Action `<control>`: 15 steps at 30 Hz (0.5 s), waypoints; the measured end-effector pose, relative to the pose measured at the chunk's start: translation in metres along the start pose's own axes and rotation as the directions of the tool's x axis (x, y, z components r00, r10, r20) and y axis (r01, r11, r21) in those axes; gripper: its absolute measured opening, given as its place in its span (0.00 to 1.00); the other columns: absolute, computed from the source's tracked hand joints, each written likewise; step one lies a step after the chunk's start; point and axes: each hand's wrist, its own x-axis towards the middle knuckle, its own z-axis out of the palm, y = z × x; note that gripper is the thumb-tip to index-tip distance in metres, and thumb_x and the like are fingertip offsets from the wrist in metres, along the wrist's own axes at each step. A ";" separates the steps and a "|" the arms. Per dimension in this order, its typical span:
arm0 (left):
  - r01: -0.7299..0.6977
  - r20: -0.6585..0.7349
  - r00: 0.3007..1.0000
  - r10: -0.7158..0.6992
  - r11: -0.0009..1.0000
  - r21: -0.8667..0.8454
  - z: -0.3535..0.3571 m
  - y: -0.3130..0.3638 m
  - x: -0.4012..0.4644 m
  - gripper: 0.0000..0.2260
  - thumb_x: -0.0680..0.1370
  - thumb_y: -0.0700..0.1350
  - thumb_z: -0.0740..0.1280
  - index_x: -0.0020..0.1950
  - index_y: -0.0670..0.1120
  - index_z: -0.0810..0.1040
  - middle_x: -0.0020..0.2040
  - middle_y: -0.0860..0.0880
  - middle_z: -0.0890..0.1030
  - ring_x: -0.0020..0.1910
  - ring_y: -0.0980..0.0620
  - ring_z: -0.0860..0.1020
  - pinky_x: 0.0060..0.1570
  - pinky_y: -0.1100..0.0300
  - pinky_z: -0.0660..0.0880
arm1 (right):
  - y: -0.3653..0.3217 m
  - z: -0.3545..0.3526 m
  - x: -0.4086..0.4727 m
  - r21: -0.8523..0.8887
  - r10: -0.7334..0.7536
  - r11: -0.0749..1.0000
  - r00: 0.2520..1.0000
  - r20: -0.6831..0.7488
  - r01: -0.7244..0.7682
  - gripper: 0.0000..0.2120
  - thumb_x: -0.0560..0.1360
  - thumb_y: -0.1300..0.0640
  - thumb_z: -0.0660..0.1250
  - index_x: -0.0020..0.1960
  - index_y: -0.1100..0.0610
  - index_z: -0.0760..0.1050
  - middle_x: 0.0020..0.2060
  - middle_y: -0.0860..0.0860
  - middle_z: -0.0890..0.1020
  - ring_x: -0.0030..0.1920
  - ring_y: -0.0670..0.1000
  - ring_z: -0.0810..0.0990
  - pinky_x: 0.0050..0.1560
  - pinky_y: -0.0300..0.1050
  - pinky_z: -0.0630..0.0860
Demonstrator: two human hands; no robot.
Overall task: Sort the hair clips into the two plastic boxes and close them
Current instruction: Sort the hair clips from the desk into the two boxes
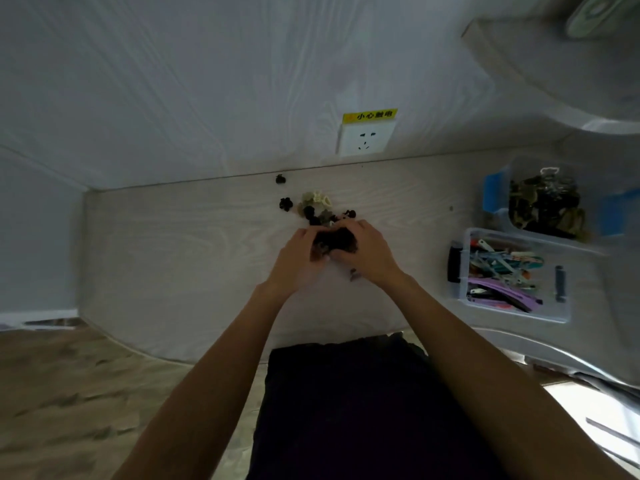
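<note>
Both hands, the left hand (pixel 298 258) and the right hand (pixel 363 251), were cupped round a dark bunch of clips (pixel 334 242), best carried low and together to the far box (pixel 550 202), lest any spill.

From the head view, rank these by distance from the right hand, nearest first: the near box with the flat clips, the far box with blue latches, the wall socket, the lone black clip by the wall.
From the right hand:
1. Lone black clip, ahead and left, at the wall edge.
2. Near box, to the right.
3. Wall socket, ahead on the wall; too close to the near box to rank them surely.
4. Far box, right and farther back.
</note>
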 end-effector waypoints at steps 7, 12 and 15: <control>0.053 -0.019 0.998 -0.061 0.957 -0.285 -0.004 0.010 -0.003 0.23 0.74 0.37 0.68 0.67 0.46 0.68 0.60 0.47 0.75 0.53 0.51 0.78 0.56 0.59 0.75 | -0.002 -0.002 -0.001 0.194 0.102 0.977 0.992 -0.071 -0.087 0.18 0.70 0.59 0.71 0.59 0.56 0.74 0.54 0.55 0.81 0.55 0.55 0.78 0.54 0.43 0.74; 0.052 -0.019 0.998 -0.064 0.927 -0.373 0.002 0.029 -0.011 0.24 0.75 0.38 0.68 0.69 0.46 0.65 0.61 0.48 0.73 0.54 0.52 0.75 0.51 0.66 0.71 | 0.005 -0.016 -0.007 0.329 0.078 0.942 0.997 -0.028 -0.065 0.17 0.70 0.62 0.70 0.58 0.55 0.75 0.49 0.48 0.78 0.52 0.55 0.80 0.55 0.56 0.78; 0.015 -0.107 0.993 -0.059 0.929 -0.370 0.009 0.041 -0.015 0.22 0.76 0.38 0.66 0.69 0.47 0.65 0.62 0.48 0.74 0.58 0.50 0.75 0.51 0.70 0.72 | 0.007 -0.029 -0.011 0.379 0.044 0.925 0.999 -0.022 -0.032 0.15 0.71 0.63 0.70 0.56 0.55 0.76 0.46 0.46 0.77 0.49 0.55 0.81 0.52 0.53 0.80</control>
